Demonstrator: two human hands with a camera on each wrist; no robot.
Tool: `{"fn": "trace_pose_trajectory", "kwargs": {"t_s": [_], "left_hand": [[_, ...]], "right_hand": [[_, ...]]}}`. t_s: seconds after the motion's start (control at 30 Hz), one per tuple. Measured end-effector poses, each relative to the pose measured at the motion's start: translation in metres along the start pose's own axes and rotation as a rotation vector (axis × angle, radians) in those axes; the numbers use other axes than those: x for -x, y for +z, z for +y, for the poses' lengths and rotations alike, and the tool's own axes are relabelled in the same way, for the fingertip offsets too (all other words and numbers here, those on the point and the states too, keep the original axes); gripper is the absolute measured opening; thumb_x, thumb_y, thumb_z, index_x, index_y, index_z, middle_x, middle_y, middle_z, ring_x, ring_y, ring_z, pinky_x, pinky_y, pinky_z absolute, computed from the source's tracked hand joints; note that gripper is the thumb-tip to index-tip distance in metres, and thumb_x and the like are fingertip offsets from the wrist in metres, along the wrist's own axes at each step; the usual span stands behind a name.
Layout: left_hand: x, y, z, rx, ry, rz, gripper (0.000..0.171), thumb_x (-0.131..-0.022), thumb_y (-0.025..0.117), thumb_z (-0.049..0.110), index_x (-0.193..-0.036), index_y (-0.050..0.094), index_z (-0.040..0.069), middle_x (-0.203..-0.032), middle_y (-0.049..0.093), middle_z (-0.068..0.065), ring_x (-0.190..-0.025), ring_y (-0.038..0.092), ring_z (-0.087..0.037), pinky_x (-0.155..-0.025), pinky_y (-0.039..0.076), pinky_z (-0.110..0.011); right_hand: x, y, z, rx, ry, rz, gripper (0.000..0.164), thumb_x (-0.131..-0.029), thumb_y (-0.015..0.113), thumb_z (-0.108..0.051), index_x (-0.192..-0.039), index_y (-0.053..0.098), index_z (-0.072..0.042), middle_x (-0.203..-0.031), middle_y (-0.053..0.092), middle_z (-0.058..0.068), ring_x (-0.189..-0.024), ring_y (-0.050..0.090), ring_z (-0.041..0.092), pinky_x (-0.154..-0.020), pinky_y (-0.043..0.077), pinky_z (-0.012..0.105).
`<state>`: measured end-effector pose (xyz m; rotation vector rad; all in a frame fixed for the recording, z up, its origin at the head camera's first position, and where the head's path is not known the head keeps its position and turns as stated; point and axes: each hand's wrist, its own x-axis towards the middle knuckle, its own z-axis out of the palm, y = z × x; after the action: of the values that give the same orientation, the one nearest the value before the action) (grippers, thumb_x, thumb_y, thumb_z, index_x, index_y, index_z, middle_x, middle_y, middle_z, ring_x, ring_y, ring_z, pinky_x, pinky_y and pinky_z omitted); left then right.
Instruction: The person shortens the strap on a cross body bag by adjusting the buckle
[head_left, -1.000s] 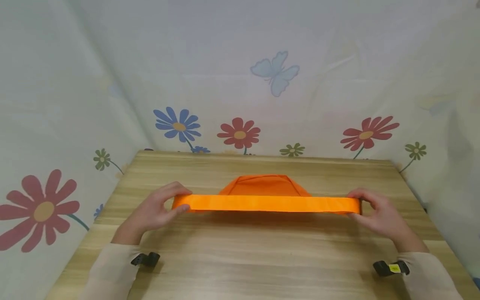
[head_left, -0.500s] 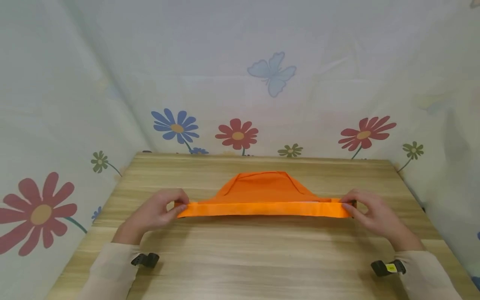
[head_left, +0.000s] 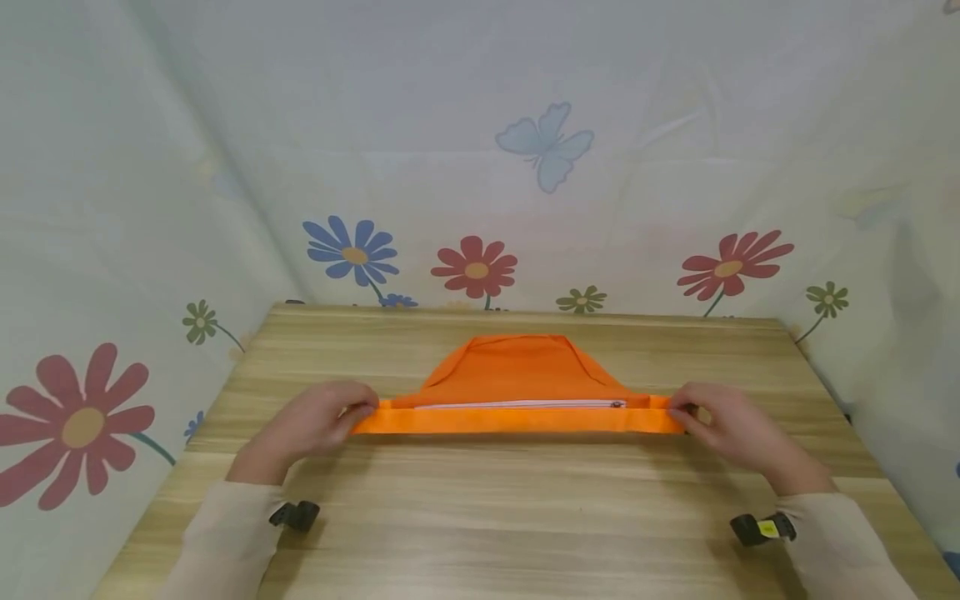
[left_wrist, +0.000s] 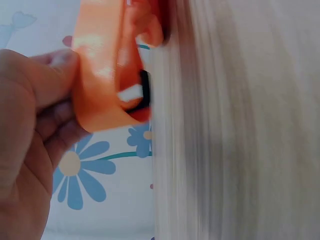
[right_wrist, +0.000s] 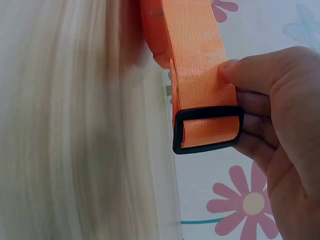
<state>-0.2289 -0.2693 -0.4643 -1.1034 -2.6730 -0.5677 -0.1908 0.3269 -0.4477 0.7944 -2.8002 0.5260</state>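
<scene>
An orange waist bag [head_left: 525, 367] lies on the wooden table, its narrow side away from me and its white zipper [head_left: 517, 404] along the near side. In front of the zipper its orange strap [head_left: 510, 421] runs straight across. My left hand [head_left: 330, 417] pinches the strap's left end, where the webbing folds back in a loop [left_wrist: 100, 100] beside a black buckle [left_wrist: 145, 90]. On the other side my right hand [head_left: 723, 429] pinches the right end between thumb and fingers. A black slider buckle [right_wrist: 207, 130] sits on the strap there in the right wrist view.
The wood-grain table [head_left: 480, 517] stretches around the bag, with its far edge behind it. A white curtain [head_left: 420, 125] printed with flowers and a butterfly hangs at the back and sides. Each wrist wears a black strapped device [head_left: 296, 515].
The strap has come lower and nearer, so the zipper and more of the bag now show. My right hand has shifted left along the strap; the left has barely moved.
</scene>
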Motion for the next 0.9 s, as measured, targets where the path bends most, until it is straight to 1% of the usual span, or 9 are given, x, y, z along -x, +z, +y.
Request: {"fn": "trace_pose_trajectory", "kwargs": {"t_s": [0.13, 0.23, 0.3, 0.43, 0.57, 0.67, 0.8, 0.9], "left_hand": [[-0.005, 0.0, 0.0, -0.038, -0.068, -0.044, 0.013, -0.1, 0.073, 0.003, -0.102, 0.079, 0.015, -0.097, 0.078, 0.006, -0.085, 0.068, -0.011, -0.085, 0.064, -0.042], [-0.007, 0.0, -0.001, -0.022, -0.102, -0.063, 0.013, -0.101, 0.073, 0.004, -0.105, 0.08, 0.015, -0.101, 0.08, 0.005, -0.089, 0.071, -0.013, -0.088, 0.065, -0.044], [-0.007, 0.001, -0.002, -0.008, -0.107, -0.071, 0.013, -0.1, 0.074, 0.004, -0.107, 0.08, 0.014, -0.103, 0.081, 0.003, -0.092, 0.073, -0.015, -0.09, 0.065, -0.045], [-0.006, 0.003, -0.005, 0.021, -0.096, -0.079, 0.013, -0.097, 0.078, 0.004, -0.107, 0.081, 0.012, -0.104, 0.081, 0.003, -0.094, 0.074, -0.014, -0.089, 0.065, -0.043], [-0.007, 0.003, -0.007, 0.019, -0.078, -0.078, 0.012, -0.095, 0.081, 0.006, -0.106, 0.081, 0.012, -0.102, 0.081, 0.005, -0.092, 0.074, -0.014, -0.088, 0.064, -0.043], [-0.008, 0.003, -0.008, -0.009, -0.063, -0.083, 0.012, -0.095, 0.081, 0.006, -0.105, 0.082, 0.012, -0.103, 0.081, 0.004, -0.093, 0.075, -0.017, -0.089, 0.064, -0.045], [-0.009, 0.004, -0.008, -0.048, -0.041, -0.111, 0.012, -0.095, 0.081, 0.005, -0.105, 0.083, 0.01, -0.103, 0.081, 0.001, -0.094, 0.076, -0.021, -0.089, 0.064, -0.045], [-0.009, 0.004, -0.008, -0.062, -0.029, -0.125, 0.011, -0.094, 0.081, 0.005, -0.103, 0.083, 0.01, -0.1, 0.081, 0.001, -0.092, 0.076, -0.02, -0.088, 0.065, -0.044]], "right_hand": [[-0.005, 0.0, 0.0, -0.011, 0.066, -0.043, 0.015, -0.091, 0.086, -0.007, -0.102, 0.079, -0.016, -0.096, 0.076, -0.008, -0.084, 0.061, 0.007, -0.079, 0.064, 0.036], [-0.008, 0.002, 0.001, -0.027, 0.088, -0.063, 0.015, -0.091, 0.085, -0.008, -0.103, 0.08, -0.015, -0.096, 0.076, -0.007, -0.085, 0.061, 0.008, -0.079, 0.065, 0.036], [-0.008, 0.002, 0.003, -0.042, 0.09, -0.072, 0.017, -0.091, 0.086, -0.006, -0.104, 0.08, -0.015, -0.098, 0.076, -0.006, -0.086, 0.062, 0.009, -0.08, 0.065, 0.038], [-0.01, 0.004, 0.007, -0.063, 0.074, -0.083, 0.019, -0.09, 0.086, -0.005, -0.105, 0.08, -0.016, -0.101, 0.077, -0.005, -0.088, 0.064, 0.01, -0.083, 0.066, 0.041], [-0.01, 0.004, 0.01, -0.068, 0.082, -0.099, 0.019, -0.09, 0.086, -0.006, -0.105, 0.081, -0.016, -0.102, 0.077, -0.006, -0.089, 0.065, 0.01, -0.083, 0.066, 0.04], [-0.012, 0.004, 0.009, -0.073, 0.113, -0.137, 0.016, -0.091, 0.085, -0.008, -0.105, 0.081, -0.016, -0.102, 0.078, -0.005, -0.089, 0.065, 0.01, -0.082, 0.066, 0.039], [-0.017, 0.004, 0.006, -0.072, 0.155, -0.208, 0.012, -0.093, 0.085, -0.013, -0.104, 0.082, -0.015, -0.099, 0.077, -0.006, -0.086, 0.064, 0.01, -0.081, 0.064, 0.037], [-0.018, 0.006, 0.006, -0.07, 0.175, -0.241, 0.011, -0.093, 0.085, -0.014, -0.104, 0.082, -0.014, -0.098, 0.077, -0.007, -0.084, 0.063, 0.008, -0.08, 0.064, 0.035]]}}
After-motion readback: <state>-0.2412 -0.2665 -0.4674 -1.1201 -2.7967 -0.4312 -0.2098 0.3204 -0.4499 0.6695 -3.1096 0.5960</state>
